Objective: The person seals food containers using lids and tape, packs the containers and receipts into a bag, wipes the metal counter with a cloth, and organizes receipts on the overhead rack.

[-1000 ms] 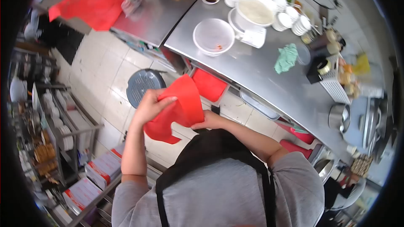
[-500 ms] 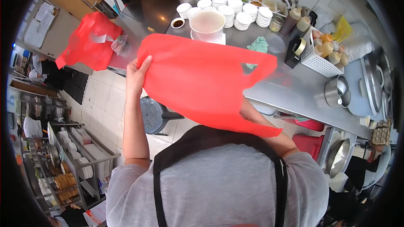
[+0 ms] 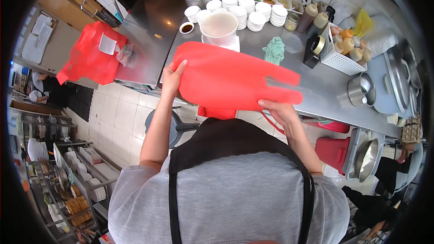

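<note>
A red bag [image 3: 221, 77] is stretched flat between my two hands, over the front edge of the steel counter [image 3: 312, 95]. My left hand [image 3: 173, 77] pinches its closed left end, thumb on top. My right hand [image 3: 278, 110] grips its lower edge near the handles on the right, thumb on top and the other fingers partly hidden. Behind the bag stands a lidded white tub [image 3: 219, 28]. To the left, another red bag [image 3: 92, 58] lies on the counter with a white paper slip [image 3: 107, 44] and a small clear bag [image 3: 125, 55] on it.
Stacked white lidded cups [image 3: 257, 21], a sauce dish [image 3: 186, 28] and a green cloth [image 3: 274, 50] sit on the counter. Farther right are a white bottle basket [image 3: 343, 54] and metal pots [image 3: 361, 89]. A grey stool [image 3: 165, 126] stands below. Other people [image 3: 384, 208] are at lower right.
The red bag was bunched low, then swung up and opened out; now it is flatter and nearly level. My right hand has come into view at its lower edge.
</note>
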Tool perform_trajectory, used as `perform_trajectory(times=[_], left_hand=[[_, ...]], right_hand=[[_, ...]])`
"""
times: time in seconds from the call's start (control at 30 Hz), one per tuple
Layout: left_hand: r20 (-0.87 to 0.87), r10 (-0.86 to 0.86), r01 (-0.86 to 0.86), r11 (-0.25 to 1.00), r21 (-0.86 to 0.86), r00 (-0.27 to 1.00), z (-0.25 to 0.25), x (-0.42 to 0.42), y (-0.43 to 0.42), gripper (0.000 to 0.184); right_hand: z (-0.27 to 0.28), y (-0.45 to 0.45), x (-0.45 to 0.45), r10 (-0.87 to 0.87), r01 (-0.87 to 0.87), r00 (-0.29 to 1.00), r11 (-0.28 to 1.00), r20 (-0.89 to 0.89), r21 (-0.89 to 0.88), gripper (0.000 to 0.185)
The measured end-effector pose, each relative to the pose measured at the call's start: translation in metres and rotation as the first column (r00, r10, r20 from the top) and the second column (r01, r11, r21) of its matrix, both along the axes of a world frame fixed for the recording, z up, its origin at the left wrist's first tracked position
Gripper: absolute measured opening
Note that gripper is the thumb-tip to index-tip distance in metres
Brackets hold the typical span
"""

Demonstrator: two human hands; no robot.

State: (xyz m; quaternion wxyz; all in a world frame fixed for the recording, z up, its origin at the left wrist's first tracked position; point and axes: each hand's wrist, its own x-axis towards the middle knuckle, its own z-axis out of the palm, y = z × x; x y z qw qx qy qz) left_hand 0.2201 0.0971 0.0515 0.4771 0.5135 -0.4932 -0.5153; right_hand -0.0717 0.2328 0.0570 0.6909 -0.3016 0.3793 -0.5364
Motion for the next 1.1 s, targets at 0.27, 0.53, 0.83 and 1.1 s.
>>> perform_trajectory(times=[0.27,0.53,0.83,1.1], left_hand=[[0.699,0.338,0.145,0.833,-0.534,0.630,0.001,-0.010,0.017,0.048],[0.410,-0.338,0.451,0.865,-0.218,0.847,0.013,-0.056,0.066,0.015],[0.633,-0.205,0.394,0.903,-0.172,0.746,0.024,0.023,0.058,0.043],[0.831,0.018,0.553,0.738,-0.386,0.556,0.040,-0.048,0.054,0.043]], right_hand=[[0.014,-0.013,0.020,-0.191,0.200,0.965,0.979,-0.182,0.033,0.027],[-0.069,-0.021,0.045,-0.229,-0.050,0.658,0.937,-0.717,-0.345,0.019],[0.029,-0.034,-0.024,-0.629,0.007,-0.037,0.777,-0.777,-0.629,0.018],[0.097,-0.021,0.055,-0.331,-0.533,0.173,0.761,-0.928,-0.371,0.018]])
